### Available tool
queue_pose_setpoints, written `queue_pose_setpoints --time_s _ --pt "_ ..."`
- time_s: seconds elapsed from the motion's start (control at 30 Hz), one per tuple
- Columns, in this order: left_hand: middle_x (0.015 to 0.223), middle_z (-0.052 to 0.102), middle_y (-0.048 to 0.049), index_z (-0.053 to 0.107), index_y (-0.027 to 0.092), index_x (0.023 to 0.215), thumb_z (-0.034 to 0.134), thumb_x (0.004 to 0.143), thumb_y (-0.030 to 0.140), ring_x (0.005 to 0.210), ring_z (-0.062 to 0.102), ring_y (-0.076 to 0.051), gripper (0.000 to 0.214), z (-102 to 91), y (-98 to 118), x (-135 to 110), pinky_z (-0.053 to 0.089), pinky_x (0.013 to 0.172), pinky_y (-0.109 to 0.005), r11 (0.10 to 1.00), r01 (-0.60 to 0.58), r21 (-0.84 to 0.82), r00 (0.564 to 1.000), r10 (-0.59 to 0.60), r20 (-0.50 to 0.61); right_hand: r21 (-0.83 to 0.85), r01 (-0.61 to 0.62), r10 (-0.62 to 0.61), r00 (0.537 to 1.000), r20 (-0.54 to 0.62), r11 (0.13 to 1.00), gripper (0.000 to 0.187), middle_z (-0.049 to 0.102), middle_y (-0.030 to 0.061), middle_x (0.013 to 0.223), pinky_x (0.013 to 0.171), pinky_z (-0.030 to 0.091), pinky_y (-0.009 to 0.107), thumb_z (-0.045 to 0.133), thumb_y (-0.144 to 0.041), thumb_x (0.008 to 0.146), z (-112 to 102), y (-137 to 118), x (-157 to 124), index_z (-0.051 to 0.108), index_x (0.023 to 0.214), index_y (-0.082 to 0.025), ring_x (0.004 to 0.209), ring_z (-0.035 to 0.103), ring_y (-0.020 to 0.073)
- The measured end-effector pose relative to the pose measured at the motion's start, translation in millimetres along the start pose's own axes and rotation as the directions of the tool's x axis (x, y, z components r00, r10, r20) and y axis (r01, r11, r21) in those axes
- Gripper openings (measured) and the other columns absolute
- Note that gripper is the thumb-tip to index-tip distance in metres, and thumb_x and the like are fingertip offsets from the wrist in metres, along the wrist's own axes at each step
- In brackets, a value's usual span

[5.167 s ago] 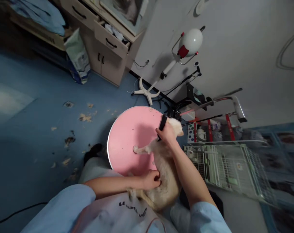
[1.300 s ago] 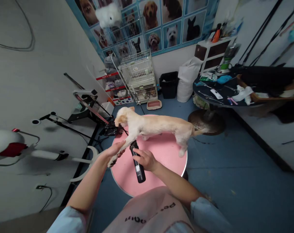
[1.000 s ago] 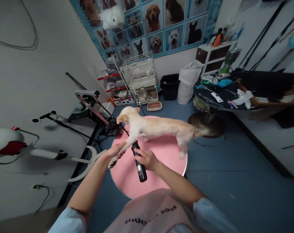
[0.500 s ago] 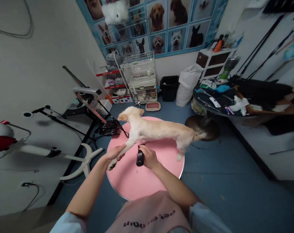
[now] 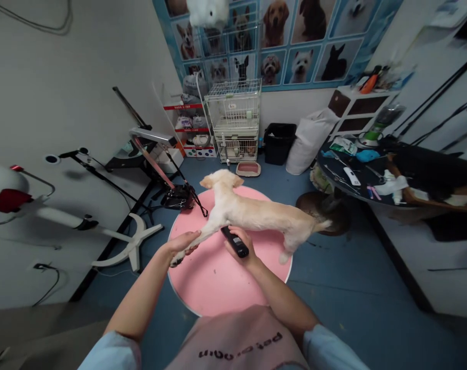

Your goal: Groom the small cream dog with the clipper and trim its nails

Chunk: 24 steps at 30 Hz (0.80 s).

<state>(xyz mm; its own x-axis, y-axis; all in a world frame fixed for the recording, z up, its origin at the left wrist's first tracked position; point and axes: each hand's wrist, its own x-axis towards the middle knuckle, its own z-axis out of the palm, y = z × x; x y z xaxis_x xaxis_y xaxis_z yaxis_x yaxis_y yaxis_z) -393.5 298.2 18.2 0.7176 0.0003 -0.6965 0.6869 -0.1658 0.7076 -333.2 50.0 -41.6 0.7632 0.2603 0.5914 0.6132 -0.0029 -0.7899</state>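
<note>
A cream-coloured dog (image 5: 262,211) stands on a round pink table (image 5: 218,288), its head facing away from me to the left. My left hand (image 5: 182,242) is closed around the dog's front leg, which is stretched out toward me; the paw shows below my fingers. In my right hand (image 5: 244,245) I grip black hair clippers (image 5: 235,241). Their upper end points up and left, close to the dog's chest and the top of the raised leg; whether it touches the coat I cannot tell.
At left stand a white-legged floor stand (image 5: 133,249) and a grooming arm with a black strap (image 5: 197,198). Behind are a wire cage (image 5: 235,113), a black bin (image 5: 279,144) and a white sack (image 5: 310,139). A dark side table (image 5: 337,177) at right holds scissors and bottles.
My right hand has turned the clippers, so their upper end now leans left toward the dog's chest. The left hand keeps its hold on the leg. The camera view has shifted slightly.
</note>
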Motion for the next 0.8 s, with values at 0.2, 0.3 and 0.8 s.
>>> queue_pose_setpoints --time_s 0.2,0.3,0.8 --pt "0.056 0.043 0.0039 0.050 0.019 0.082 0.056 0.076 0.074 0.044 0.030 -0.008 0.055 -3.6 -2 3 0.022 0.042 -0.022 0.999 -0.037 0.018 0.999 0.037 0.035 -0.015 -0.003 0.002 0.999 -0.041 1.000 0.029 0.070 0.0132 0.118 0.096 0.055 0.043 0.068 -0.026 0.075 6 7 -4 0.057 0.101 -0.024 0.110 0.069 0.0267" --pt "0.056 0.043 0.0037 0.049 0.019 0.080 0.055 0.076 0.074 0.045 0.030 -0.009 0.055 -4.6 -1 5 0.023 0.042 -0.023 0.999 -0.039 0.030 0.999 0.038 0.036 -0.032 -0.021 0.022 0.999 0.036 0.999 0.028 0.070 0.0127 0.118 0.096 0.056 0.042 0.067 -0.027 0.076 5 12 -6 0.059 0.102 -0.023 0.109 0.069 0.0257" --pt "0.082 0.065 -0.0101 0.060 0.016 0.081 0.050 0.086 0.050 0.082 0.063 -0.025 0.036 39.9 -46 72 0.048 0.073 -0.034 0.867 -0.160 0.471 0.719 0.430 -0.547 0.027 -0.667 0.660 0.742 0.120 0.745 0.026 0.071 0.0065 0.066 0.057 0.055 0.032 0.072 -0.044 0.070 -70 -1 -35 0.067 0.071 -0.019 0.059 0.067 0.0226"
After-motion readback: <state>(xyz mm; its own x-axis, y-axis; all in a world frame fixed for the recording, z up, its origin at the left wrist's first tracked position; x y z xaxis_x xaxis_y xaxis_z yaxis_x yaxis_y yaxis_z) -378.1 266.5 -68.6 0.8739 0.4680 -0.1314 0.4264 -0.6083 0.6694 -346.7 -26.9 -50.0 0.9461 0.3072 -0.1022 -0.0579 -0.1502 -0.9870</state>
